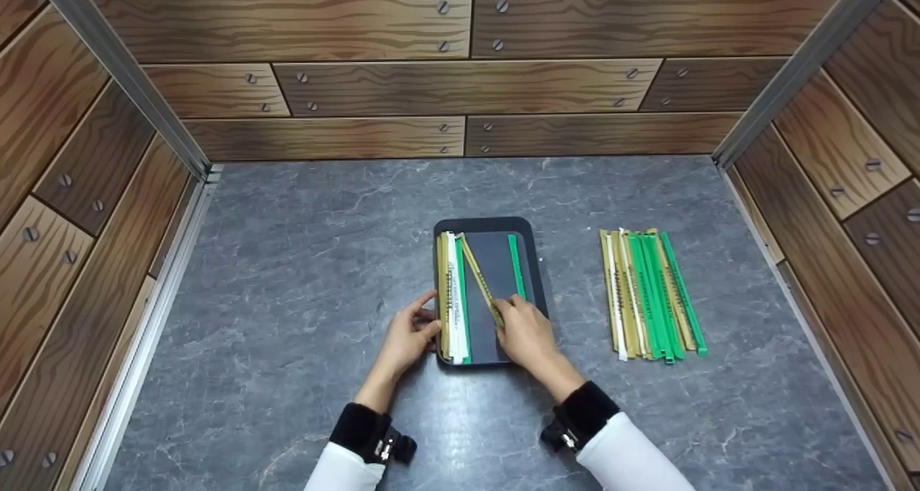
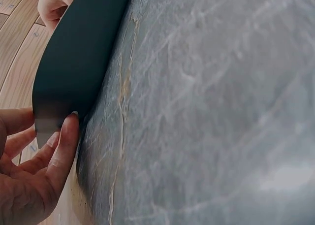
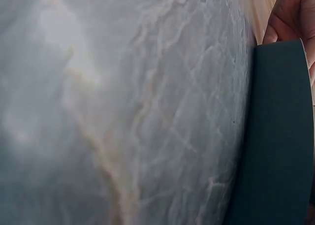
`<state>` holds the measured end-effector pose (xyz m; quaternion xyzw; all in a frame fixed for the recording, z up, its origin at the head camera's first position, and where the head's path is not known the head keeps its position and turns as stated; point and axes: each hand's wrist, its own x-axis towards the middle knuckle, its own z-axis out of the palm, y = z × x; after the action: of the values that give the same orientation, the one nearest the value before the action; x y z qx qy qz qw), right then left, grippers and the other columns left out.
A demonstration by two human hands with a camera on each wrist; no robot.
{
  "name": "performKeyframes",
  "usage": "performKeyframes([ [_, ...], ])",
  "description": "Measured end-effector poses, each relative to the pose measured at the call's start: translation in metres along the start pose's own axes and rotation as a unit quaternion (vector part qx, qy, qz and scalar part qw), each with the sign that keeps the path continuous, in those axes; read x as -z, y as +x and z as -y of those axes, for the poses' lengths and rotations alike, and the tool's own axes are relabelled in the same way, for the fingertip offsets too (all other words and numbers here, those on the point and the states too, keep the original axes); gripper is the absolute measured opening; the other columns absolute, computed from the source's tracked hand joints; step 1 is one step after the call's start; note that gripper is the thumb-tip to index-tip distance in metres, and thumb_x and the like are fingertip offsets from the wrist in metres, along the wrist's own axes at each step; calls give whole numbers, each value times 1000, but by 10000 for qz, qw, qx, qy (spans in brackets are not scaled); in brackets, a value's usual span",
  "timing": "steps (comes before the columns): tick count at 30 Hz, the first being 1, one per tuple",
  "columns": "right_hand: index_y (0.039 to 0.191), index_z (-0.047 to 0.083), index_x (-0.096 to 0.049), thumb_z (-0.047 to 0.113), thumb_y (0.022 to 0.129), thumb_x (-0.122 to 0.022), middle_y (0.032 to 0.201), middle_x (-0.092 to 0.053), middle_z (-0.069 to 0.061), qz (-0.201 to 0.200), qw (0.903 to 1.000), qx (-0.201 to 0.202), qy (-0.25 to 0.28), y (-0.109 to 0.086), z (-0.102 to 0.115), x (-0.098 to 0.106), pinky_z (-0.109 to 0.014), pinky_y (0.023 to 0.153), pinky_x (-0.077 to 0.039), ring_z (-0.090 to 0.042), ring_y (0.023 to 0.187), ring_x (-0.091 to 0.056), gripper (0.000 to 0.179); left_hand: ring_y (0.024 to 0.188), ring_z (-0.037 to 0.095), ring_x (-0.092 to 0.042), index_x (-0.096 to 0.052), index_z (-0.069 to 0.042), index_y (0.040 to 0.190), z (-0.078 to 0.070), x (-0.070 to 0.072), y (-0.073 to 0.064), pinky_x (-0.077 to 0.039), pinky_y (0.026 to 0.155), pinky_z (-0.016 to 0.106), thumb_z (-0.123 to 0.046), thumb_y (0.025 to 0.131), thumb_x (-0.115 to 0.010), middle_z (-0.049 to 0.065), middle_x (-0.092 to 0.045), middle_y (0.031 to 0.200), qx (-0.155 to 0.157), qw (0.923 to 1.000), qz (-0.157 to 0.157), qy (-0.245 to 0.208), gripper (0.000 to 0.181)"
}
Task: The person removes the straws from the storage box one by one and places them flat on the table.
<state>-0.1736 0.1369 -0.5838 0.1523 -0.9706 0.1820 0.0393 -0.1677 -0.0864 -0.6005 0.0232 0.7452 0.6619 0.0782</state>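
A dark shallow tray [image 1: 483, 224] lies on the table. Along its left side lie gold straws [image 1: 443, 290], white straws [image 1: 456, 311] and green straws [image 1: 463, 333], long and thin in printed wrappers. One green straw [image 1: 516, 261] lies by the right wall. My right hand [image 1: 528, 333] pinches the near end of a gold straw [image 1: 478, 275], slanting over the tray with its far end beside the left group. At the tray's near left corner my left hand [image 1: 407, 336] rests its fingers against the outer wall [image 2: 69, 82]. The right wrist view hides the straw.
Right of the tray lies a row of gold, white and green straws [image 1: 650, 297], side by side on the grey marbled table [image 1: 309, 261]. Wood-patterned walls [image 1: 374, 88] and metal rails [image 1: 154, 282] border the table.
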Motion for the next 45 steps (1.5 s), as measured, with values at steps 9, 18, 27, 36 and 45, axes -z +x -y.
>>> performKeyframes([
  [9, 118, -2, -65, -4, 80, -72, 94, -65, -18, 50, 9985, -324, 438, 2, -5, 3, -46, 63, -59, -36, 78, -65, 39, 80, 30, -67, -45, 3, 144, 1, 0, -1, -61, 56, 40, 7, 90, -62, 23, -61, 103, -15, 10000, 5, -96, 56],
  [18, 117, 3, -63, -1, 76, -75, 84, -67, -13, 297, 9974, -407, 523, -1, -6, 5, -45, 53, -56, -33, 67, -64, 43, 77, 26, -66, -46, 3, 143, 1, 0, -1, -61, 55, 38, 6, 90, -62, 20, -61, 100, -27, 10000, -13, -34, 55],
  [27, 123, 6, -64, -1, 76, -71, 78, -66, -4, 368, 9935, -685, 830, -7, -6, 23, -37, 53, -54, -22, 64, -61, 48, 80, 39, -66, -43, 6, 144, -2, 0, -2, -60, 60, 50, 8, 91, -61, 27, -61, 104, 16, 9999, 10, -164, 56],
  [36, 121, -1, -65, -10, 73, -67, 74, -61, -2, -133, 9739, -756, 2138, -23, -32, 54, -29, 58, -52, -13, 64, -57, 49, 81, 45, -65, -42, 10, 142, -12, 1, -6, -59, 62, 55, 10, 91, -59, 33, -59, 105, 5, 9996, 103, -250, 54],
  [45, 124, -6, -61, -11, 81, -63, 83, -65, -14, -526, 9630, -1375, 2259, -40, -80, 85, -33, 64, -57, -27, 75, -65, 43, 74, 30, -67, -44, 3, 144, 3, 1, -1, -61, 56, 43, 5, 90, -63, 26, -62, 103, 5, 9996, 71, -269, 56],
])
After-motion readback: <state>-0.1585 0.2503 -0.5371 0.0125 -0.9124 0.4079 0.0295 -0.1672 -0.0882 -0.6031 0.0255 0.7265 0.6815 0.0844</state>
